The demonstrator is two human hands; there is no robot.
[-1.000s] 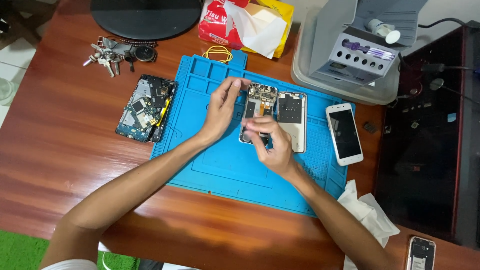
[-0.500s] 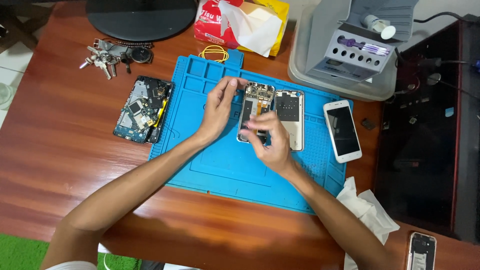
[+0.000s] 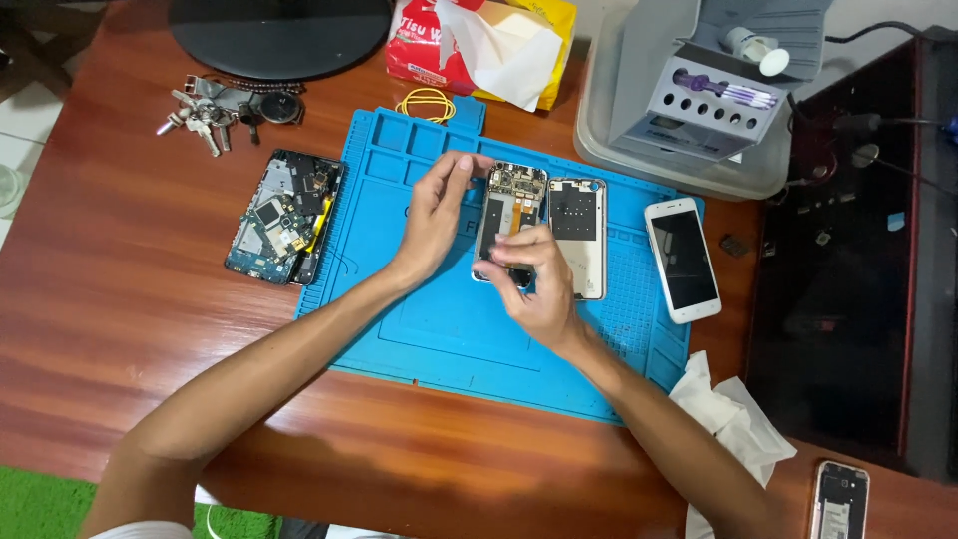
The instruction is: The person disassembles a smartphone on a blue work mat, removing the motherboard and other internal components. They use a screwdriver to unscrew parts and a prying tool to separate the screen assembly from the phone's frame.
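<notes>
1. Wooden table (image 3: 120, 329), reddish-brown, carries a blue work mat (image 3: 419, 329); a strip of green floor covering shows at the lower left corner.
2. Opened phone (image 3: 509, 225), back removed and circuit parts exposed, lies on the mat at its upper middle, just beside a detached back panel (image 3: 577, 238) to its right.
3. Left hand (image 3: 437, 215): fingertips rest on the opened phone's upper left edge, fingers loosely curled, steadying rather than enclosing it.
4. Right hand (image 3: 534, 284): thumb and forefinger pinched together over the phone's lower end; whether a tool or small part sits between them cannot be made out.
5. Change from half a second earlier: both hands keep the same places on the phone, and the phone and panel lie as before; only the camera view shifts slightly.
6. White phone (image 3: 683, 258), screen up, lies at the mat's right edge.
7. Second dismantled phone (image 3: 286, 217) lies on the wood just left of the mat; keys (image 3: 210, 108) lie further up.
8. Yellow rubber bands (image 3: 427, 103) sit at the mat's top edge, beside a tissue pack (image 3: 479, 45).
9. Grey tool stand (image 3: 699, 95) stands at the upper right.
10. Crumpled tissue (image 3: 733, 424) is near the right forearm.
11. Cut off: a dark round base (image 3: 279, 35) at the top edge and another phone (image 3: 840, 499) at the bottom right.
</notes>
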